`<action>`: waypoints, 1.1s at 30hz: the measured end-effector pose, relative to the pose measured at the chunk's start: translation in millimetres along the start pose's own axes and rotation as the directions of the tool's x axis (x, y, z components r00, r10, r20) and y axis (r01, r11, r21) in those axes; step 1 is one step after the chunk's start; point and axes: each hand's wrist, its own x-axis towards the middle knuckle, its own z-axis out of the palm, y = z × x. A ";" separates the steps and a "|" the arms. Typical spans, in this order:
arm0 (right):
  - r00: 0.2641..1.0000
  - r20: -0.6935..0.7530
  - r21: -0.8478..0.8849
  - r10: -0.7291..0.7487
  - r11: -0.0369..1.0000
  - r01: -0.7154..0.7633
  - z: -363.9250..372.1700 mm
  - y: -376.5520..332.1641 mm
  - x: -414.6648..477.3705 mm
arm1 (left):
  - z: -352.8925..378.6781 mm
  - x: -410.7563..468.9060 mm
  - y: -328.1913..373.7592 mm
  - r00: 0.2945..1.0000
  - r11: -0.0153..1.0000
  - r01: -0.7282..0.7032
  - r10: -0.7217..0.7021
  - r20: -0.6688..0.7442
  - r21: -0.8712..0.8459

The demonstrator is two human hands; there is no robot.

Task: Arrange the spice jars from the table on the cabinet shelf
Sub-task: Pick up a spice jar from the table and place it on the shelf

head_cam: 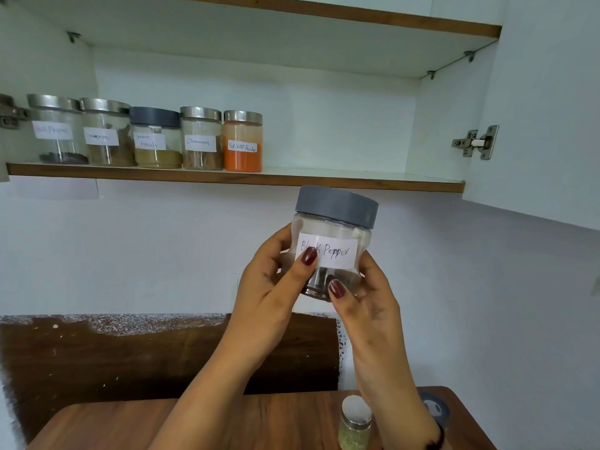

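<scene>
both hands, left [269,280] and right [367,297], grip closed around the black pepper jar [332,245], thumbs on its front.

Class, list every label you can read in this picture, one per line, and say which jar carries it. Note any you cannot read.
"Bl_k Pepper", part hidden under the left hand: held jar.
"Garam Masala": third shelf jar.
"Cinnamon": fourth shelf jar.
"Red chilli Powder": fifth shelf jar.
First shelf jar and second shelf jar: labels too faint to read.
</scene>
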 end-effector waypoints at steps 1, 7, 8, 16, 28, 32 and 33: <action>1.000 0.004 -0.011 -0.011 1.000 0.011 0.6 -0.6 3.8 | 0.9 2.5 -0.6 1.000 1.000 -0.009 0.009 -0.009 -0.001; 0.998 0.024 -0.078 -0.051 0.996 0.052 1.4 -4.0 36.3 | -0.3 27.4 -6.3 0.998 0.998 -0.050 0.051 -0.046 0.026; 0.998 0.026 -0.103 -0.056 0.993 0.058 1.2 -4.1 42.9 | -2.0 34.1 -8.1 0.996 0.996 -0.063 0.066 -0.061 0.063; 0.992 0.059 -0.176 -0.114 0.977 0.123 5.4 -6.2 96.3 | -18.5 88.5 -19.8 0.986 0.963 -0.136 0.154 -0.061 0.233; 0.983 0.114 -0.294 -0.142 0.941 0.170 26.0 6.0 203.4 | -47.3 181.8 -36.7 0.959 0.886 -0.201 0.264 -0.099 0.417; 0.976 0.155 -0.376 -0.153 0.904 0.201 34.4 6.2 232.4 | -59.1 205.1 -45.3 0.958 0.844 -0.189 0.272 -0.095 0.502; 0.974 0.167 -0.402 -0.153 0.891 0.209 36.4 6.1 238.5 | -61.5 210.0 -47.0 0.958 0.832 -0.183 0.270 -0.095 0.524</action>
